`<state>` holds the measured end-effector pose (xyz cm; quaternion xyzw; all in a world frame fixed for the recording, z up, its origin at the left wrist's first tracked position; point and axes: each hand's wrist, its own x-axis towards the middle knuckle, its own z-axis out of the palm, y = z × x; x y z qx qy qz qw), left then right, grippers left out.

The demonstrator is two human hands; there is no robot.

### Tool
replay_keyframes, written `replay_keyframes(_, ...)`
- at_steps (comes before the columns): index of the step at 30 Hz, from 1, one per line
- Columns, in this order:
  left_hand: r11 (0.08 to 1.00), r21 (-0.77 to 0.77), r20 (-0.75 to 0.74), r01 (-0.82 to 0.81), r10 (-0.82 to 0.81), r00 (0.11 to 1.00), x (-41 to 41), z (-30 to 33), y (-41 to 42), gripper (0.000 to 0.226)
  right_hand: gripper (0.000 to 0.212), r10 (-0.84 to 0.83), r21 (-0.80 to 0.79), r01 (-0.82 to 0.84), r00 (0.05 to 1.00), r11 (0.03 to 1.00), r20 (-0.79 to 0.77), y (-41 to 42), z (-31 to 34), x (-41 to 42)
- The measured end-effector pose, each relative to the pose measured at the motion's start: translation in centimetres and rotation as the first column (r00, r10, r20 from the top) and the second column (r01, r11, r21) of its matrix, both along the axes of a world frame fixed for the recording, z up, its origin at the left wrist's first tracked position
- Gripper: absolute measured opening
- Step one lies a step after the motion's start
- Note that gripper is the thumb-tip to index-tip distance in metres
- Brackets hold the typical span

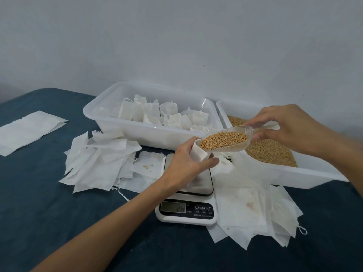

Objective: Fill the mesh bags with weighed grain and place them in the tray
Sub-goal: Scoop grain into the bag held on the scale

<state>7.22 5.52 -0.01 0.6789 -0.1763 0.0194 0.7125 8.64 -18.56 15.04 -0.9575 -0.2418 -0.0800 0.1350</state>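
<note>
The left hand (188, 163) pinches an open mesh bag (199, 154) above the scale (187, 195), whose display seems to read 26. The right hand (282, 130) grips a clear scoop (225, 142) of grain (224, 140), its lip at the bag's mouth. Behind, the tray (110, 112) holds many filled bags; empty ones (102, 160) litter the tabletop (49, 203), so work remains.

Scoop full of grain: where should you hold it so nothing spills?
Hold the scoop by its handle, coming from the right, as the right hand does. The bowl is heaped with grain and open at its front, which sits at the bag the left hand holds.
</note>
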Motion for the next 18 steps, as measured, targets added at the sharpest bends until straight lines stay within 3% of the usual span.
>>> replay_keyframes(18, 0.997, -0.038, -0.042, 0.072, -0.074, 0.996, 0.16, 0.01, 0.06, 0.046, 0.031, 0.050, -0.102, -0.036, 0.990, 0.994, 0.134, -0.03, 0.34, 0.61)
